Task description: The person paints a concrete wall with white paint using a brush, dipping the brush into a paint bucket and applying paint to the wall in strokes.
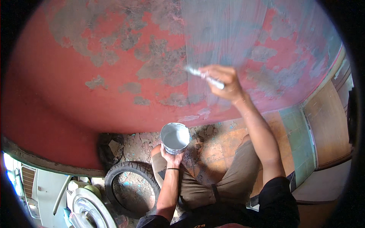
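Note:
My left hand [172, 156] is wrapped round the lower part of a paint can [175, 150], holding it up between my knees and the wall. Whitish paint shows inside the can. Raised in front of the wall, my right hand [225, 79] grips a paintbrush [215, 81] whose whitish bristle end points left. Motion smears the brush tip, so I cannot tell whether it touches the wall. The wall [114, 72] is red with grey patches where the old coat has come off. A thin pale, streaky coat covers its upper right part.
A black tyre [111, 186] lies on the floor at my left. Beside it are a round silvery lid-like thing [89, 207] and a pale pipe [61, 197]. Paint flakes and rubble [142, 142] lie along the wall's foot. Orange tiles [216, 152] show near my legs; a wooden panel [327, 117] stands at right.

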The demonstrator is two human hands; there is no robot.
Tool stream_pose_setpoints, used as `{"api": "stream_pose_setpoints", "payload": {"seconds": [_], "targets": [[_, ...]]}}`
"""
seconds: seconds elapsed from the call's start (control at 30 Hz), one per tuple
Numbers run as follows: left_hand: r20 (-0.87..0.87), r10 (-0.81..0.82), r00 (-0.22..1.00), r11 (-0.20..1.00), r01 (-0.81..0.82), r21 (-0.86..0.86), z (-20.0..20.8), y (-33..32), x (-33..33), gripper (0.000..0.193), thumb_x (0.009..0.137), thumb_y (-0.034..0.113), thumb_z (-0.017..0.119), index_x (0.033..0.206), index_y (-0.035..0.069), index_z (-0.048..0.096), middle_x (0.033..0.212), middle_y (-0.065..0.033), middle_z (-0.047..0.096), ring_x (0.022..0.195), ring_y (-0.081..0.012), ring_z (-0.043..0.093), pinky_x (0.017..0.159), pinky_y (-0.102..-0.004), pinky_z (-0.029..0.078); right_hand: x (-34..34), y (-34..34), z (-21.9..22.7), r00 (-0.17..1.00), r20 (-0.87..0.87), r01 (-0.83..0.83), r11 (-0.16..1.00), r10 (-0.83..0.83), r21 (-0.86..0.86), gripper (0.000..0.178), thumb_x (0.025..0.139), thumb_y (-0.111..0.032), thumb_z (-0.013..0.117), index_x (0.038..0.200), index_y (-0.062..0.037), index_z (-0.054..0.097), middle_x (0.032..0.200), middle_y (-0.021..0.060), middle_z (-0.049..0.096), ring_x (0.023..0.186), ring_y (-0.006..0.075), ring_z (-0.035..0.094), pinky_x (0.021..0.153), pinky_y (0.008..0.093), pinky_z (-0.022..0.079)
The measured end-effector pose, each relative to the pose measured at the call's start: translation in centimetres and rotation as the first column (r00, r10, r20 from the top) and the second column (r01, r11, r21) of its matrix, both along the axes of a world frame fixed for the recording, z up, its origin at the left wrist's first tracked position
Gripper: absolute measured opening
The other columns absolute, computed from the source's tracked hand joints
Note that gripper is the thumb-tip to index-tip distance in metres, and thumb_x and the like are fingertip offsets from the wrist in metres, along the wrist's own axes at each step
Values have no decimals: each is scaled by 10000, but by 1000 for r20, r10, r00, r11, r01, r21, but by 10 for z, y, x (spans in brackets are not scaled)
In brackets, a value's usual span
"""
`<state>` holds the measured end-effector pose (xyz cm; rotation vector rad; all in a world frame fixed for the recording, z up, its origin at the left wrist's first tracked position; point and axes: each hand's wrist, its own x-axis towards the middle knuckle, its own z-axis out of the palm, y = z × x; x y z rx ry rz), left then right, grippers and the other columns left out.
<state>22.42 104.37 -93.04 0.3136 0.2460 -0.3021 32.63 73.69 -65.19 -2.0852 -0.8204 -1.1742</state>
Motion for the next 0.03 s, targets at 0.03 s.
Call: {"api": "stream_pose_setpoints", "payload": {"seconds": [0.03], "targets": [[-14, -12, 1000, 1000, 12, 17, 5, -2, -1, 848, 854, 605, 653, 1554, 166, 463, 1581, -125, 476, 1448, -398, 456, 1147, -692, 396, 0, -3, 18, 999, 48, -2, 1000, 1, 6, 302, 794, 37, 776, 1075, -71, 796, 1011, 132, 800, 893, 273, 795, 703, 311, 638]]}}
